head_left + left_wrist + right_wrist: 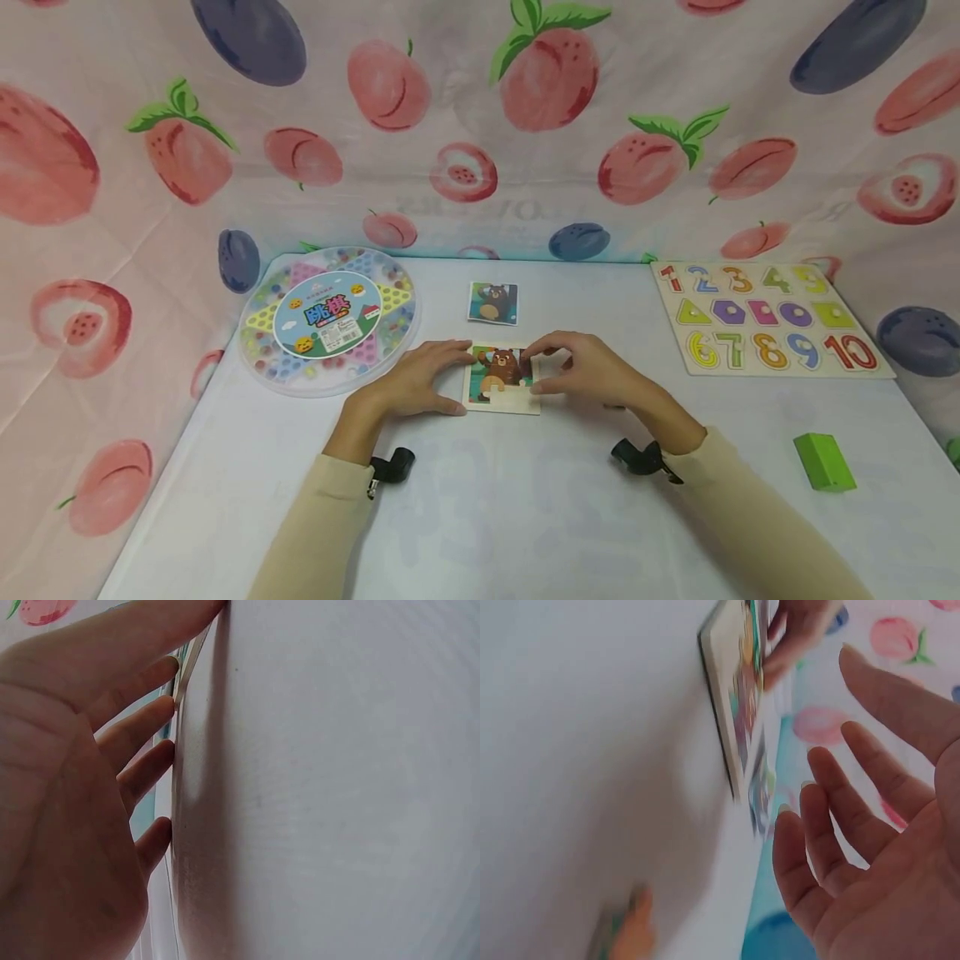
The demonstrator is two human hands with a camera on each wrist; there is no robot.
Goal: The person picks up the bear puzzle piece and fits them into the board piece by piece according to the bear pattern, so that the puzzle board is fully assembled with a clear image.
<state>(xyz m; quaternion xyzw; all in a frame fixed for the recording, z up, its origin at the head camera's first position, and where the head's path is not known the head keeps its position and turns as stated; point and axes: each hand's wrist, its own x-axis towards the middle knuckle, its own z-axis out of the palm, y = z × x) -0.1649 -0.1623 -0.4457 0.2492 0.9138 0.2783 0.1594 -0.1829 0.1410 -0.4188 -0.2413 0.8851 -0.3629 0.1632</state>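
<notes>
A small wooden jigsaw puzzle point(491, 379) of a brown bear lies mid-table, its lower right showing bare wood. At its left side is my left hand point(420, 379), the fingertips touching near the upper left corner and the thumb by the lower left one. In the left wrist view, the left hand point(67, 765) has its fingers extended. Beside the puzzle's right edge, my right hand point(588, 367) bends its fingers loosely. The right wrist view shows the right hand point(877, 847) with nothing between thumb and fingers. A blurred loose piece point(619, 930) lies on the table.
A bear picture card point(493, 302) lies behind the puzzle. A round Chinese checkers box point(330, 321) is at the left. The number and shape board point(772, 321) sits at the back right, and a green block point(823, 461) in front of it.
</notes>
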